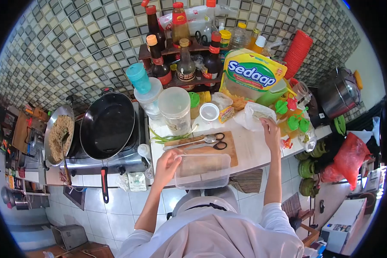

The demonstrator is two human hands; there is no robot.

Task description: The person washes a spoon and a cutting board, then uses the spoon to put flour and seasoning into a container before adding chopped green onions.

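My left hand (167, 167) grips the left rim of a clear plastic container (203, 172), held at the counter's front edge close to my body. The container looks see-through, with the board's edge showing behind it. On the right, my right hand (271, 131) is closed on the edge of a whitish plastic bag (250, 117); what lies inside the bag is hard to make out. Between my hands lies a wooden cutting board (231, 148) bearing scissors (219, 145), a spoon (210, 138) and a knife (185, 141). Green onion stalks (165, 138) rest at its left.
A black frying pan (107, 124) and a pan of browned food (60, 135) sit on the stove (112, 162) at left. Lidded tubs (174, 109), a small white cup (209, 112), sauce bottles (185, 64) and a Sedaap pouch (251, 75) crowd the counter's back.
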